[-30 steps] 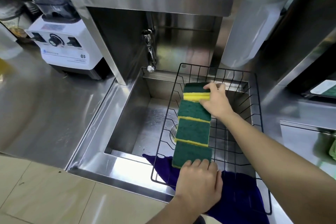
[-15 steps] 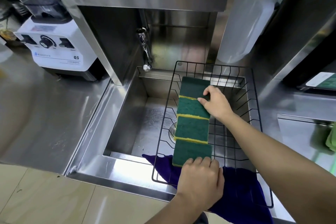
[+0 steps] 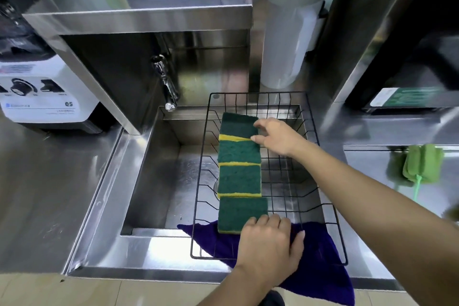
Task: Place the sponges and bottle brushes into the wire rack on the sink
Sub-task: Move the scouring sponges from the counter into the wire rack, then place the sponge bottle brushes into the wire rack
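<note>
A black wire rack (image 3: 248,93) sits over the right half of the sink (image 3: 159,181). Several green-and-yellow sponges lie in it in a row running away from me, green side up. My left hand (image 3: 269,246) rests with its fingers curled over the near edge of the nearest sponge (image 3: 239,213). My right hand (image 3: 277,136) pinches the right edge of the farthest sponge (image 3: 237,123), which lies nearly flat. A green bottle brush (image 3: 422,166) lies on the steel counter to the right, outside the rack.
A purple cloth (image 3: 320,271) hangs over the sink's front edge under the rack. A faucet (image 3: 167,85) stands at the sink's back left. A white blender base (image 3: 44,99) is on the left counter. A white cylinder (image 3: 285,45) stands behind the rack.
My right hand has laid the farthest sponge down from an upright tilt to nearly flat in the row. My left hand has stayed on the nearest sponge.
</note>
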Tool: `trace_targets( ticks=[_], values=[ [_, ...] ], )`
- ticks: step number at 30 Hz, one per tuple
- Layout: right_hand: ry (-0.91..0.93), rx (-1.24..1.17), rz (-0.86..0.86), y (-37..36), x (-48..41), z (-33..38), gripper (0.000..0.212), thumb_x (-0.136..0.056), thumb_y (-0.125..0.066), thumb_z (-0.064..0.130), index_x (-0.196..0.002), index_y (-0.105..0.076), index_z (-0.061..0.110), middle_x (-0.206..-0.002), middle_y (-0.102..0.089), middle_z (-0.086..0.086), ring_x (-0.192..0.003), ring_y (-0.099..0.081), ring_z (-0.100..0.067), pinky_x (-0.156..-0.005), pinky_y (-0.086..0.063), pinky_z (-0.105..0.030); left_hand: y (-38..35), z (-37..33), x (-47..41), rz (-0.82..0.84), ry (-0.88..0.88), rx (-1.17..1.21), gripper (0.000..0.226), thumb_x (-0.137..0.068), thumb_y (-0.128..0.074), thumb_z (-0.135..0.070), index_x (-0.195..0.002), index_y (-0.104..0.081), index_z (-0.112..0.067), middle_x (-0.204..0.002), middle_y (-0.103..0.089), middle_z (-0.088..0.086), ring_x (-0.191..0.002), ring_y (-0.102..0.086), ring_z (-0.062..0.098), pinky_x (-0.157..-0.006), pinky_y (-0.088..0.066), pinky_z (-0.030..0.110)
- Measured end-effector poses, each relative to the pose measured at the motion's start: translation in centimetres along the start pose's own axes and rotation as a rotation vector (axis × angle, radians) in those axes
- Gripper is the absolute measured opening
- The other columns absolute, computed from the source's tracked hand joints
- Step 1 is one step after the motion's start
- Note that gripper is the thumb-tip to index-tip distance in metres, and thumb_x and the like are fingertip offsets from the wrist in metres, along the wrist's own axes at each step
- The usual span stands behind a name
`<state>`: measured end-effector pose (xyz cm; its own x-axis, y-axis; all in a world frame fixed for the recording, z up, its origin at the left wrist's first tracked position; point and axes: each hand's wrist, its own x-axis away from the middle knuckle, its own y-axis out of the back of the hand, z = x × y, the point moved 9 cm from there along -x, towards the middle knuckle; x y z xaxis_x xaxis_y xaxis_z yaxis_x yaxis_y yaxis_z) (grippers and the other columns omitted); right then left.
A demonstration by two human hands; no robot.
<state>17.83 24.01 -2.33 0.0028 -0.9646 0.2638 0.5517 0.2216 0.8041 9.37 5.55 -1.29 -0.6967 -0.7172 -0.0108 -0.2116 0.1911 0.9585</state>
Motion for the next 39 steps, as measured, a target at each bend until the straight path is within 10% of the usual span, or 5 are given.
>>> trace_targets(
  ticks=[12, 22, 26, 34, 39],
  values=[
    [-0.414, 0.109, -0.786, 11.3, 13.7, -13.1, 0.027, -0.087, -0.050, 0.016, -0.110, -0.052, 0.003, -0.113, -0.055, -0.021, -0.102, -0.053, -0.040, -0.080, -0.043, -0.045, -1.8, -6.4, -1.9, 0.090, -0.171, -0.081, 0.054, -0.084, -0.029, -0.055, -0.075, -0.065, -0.015, -0.072, -0.067, 0.003, -0.067, -0.061, 0.022, -0.064, -0.049, 0.034],
    [-0.986, -0.122, -0.580, 5.2, 23.6, -25.2, 0.043, -0.086, -0.053, 0.029, -0.115, -0.040, 0.000, -0.122, -0.051, -0.025, -0.114, -0.050, -0.042, -0.091, -0.042, -0.047, -4.0, -6.0, -2.1, 0.118, -0.160, -0.119, 0.065, -0.087, -0.016, -0.062, -0.102, -0.061, -0.017, -0.102, -0.064, 0.003, -0.094, -0.057, 0.022, -0.080, -0.045, 0.038],
    [-1.007, -0.189, -0.439, 3.1, 23.8, -25.6, 0.034, -0.086, -0.049, 0.019, -0.114, -0.041, 0.002, -0.118, -0.056, -0.025, -0.109, -0.054, -0.042, -0.088, -0.044, -0.043, -3.9, -5.8, -2.0, 0.119, -0.149, -0.120, 0.066, -0.087, -0.016, -0.063, -0.106, -0.061, -0.017, -0.104, -0.064, 0.002, -0.096, -0.058, 0.021, -0.081, -0.046, 0.036],
    [-0.707, -0.361, -0.914, 9.0, 22.5, -20.0, 0.023, -0.091, -0.042, 0.015, -0.106, -0.047, -0.003, -0.102, -0.059, -0.030, -0.094, -0.055, -0.043, -0.074, -0.042, -0.042, -3.0, -4.2, -1.1, 0.112, -0.105, -0.097, 0.068, -0.085, -0.020, -0.068, -0.105, -0.062, -0.018, -0.104, -0.064, 0.000, -0.097, -0.057, 0.020, -0.080, -0.046, 0.035],
    [-0.363, -0.450, -0.924, 11.6, 17.9, -11.8, 0.018, -0.093, -0.048, 0.027, -0.088, -0.048, 0.009, -0.068, -0.056, -0.009, -0.069, -0.054, -0.031, -0.061, -0.043, -0.030, -2.0, -3.1, -0.1, 0.057, -0.107, -0.052, 0.060, -0.089, -0.026, -0.060, -0.097, -0.064, -0.015, -0.097, -0.067, 0.002, -0.090, -0.059, 0.021, -0.077, -0.046, 0.035]
  ],
)
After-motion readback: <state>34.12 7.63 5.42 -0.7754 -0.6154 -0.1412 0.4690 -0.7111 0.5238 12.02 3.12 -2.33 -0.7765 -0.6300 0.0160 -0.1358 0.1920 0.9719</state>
